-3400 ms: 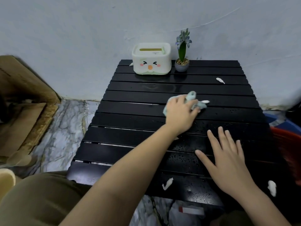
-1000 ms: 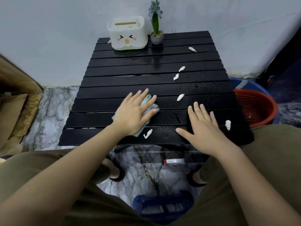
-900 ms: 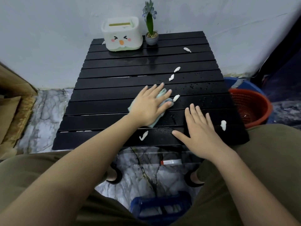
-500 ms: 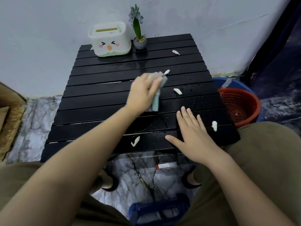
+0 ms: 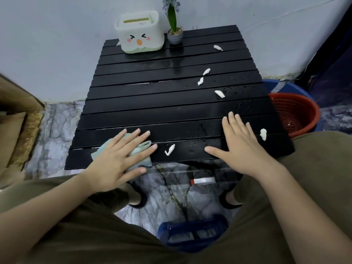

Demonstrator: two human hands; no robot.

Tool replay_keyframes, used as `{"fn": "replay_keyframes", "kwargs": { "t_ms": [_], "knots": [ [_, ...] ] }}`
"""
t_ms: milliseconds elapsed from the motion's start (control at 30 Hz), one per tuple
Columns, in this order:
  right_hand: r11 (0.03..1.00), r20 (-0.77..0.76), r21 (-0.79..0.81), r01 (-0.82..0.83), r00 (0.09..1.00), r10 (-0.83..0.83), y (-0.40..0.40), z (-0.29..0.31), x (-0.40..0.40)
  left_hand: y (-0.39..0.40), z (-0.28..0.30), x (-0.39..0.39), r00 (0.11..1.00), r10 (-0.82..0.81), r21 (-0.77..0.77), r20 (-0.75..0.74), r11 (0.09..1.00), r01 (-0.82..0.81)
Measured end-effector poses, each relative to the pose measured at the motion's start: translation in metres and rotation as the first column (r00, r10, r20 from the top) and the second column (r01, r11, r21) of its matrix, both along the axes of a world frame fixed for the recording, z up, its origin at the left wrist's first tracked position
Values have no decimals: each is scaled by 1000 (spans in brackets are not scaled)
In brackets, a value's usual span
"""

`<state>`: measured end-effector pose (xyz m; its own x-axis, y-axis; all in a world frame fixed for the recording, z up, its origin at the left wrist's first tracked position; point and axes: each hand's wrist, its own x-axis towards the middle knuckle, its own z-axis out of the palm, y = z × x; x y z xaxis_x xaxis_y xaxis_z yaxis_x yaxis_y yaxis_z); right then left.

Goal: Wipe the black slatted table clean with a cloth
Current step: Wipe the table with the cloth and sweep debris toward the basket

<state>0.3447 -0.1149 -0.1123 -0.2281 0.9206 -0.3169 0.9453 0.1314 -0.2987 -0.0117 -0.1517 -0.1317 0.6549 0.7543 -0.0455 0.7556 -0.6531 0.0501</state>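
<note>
Left hand [image 5: 116,161] flat on the cloth [image 5: 142,149] at the table's [image 5: 152,103] near-left edge.

Its grip was spread open, fingers splayed, pressing the pale green cloth down rather than clutching it; the right hand [image 5: 242,143] lay open and empty on the near-right slats. White scraps [image 5: 169,149] dotted the wet right side. A tissue box [image 5: 140,32] and small plant [image 5: 174,23] stood at the far edge, a red basket [image 5: 294,113] beside the table.

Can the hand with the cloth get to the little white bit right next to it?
Probably yes: the small white scrap lies just beyond the left hand's fingertips on the black slatted table, nothing between.
</note>
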Motion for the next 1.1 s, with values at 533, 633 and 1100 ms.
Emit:
{"fn": "replay_keyframes", "kwargs": {
  "t_ms": [533, 633, 1100],
  "knots": [
    [999, -31, 32, -26, 999, 27, -4, 2, 7, 82, -12, 167, 965, 107, -76, 241, 993, -91],
    [998, -69, 58, -25, 997, 29, -6, 2, 10, 105, -12, 185, 919, 176, -113, 352, 983, -145],
    [933, -169, 258, 252, 962, -213, -40, 7, 91, 78, 24, 106, 916, 144, -108, 375, 988, -112]
  ]
}}
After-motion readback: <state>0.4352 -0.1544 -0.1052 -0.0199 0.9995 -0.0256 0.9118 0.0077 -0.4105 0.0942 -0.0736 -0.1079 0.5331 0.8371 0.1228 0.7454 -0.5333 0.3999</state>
